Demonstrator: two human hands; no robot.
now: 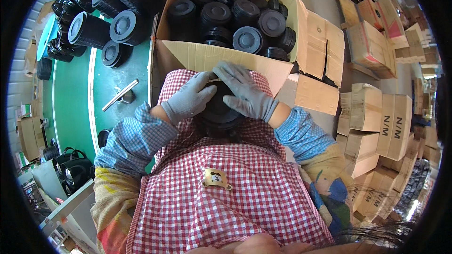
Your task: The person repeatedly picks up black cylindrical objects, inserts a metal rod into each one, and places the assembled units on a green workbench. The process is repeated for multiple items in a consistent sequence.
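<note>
In my lap, on the red-and-white checked apron (226, 174), sits a black round lid (219, 108), with more dark rims showing under it. My left hand (188, 99), in a grey glove, is closed on the lid's left edge, its thumb and forefinger near a small pale strip at the far rim. My right hand (247, 91), gloved alike, lies over the far right part with its fingers stretched and slightly blurred. Its thumb rests apart on the lid's top. Both hands hide much of the rim.
Beyond my lap stands an open cardboard box (301, 33) filled with stacked black lids (247, 40). On the left, a green table (70, 94) carries more lid stacks (87, 30) and a metal bar on a stand (123, 95). Cardboard cartons (376, 117) are piled at right.
</note>
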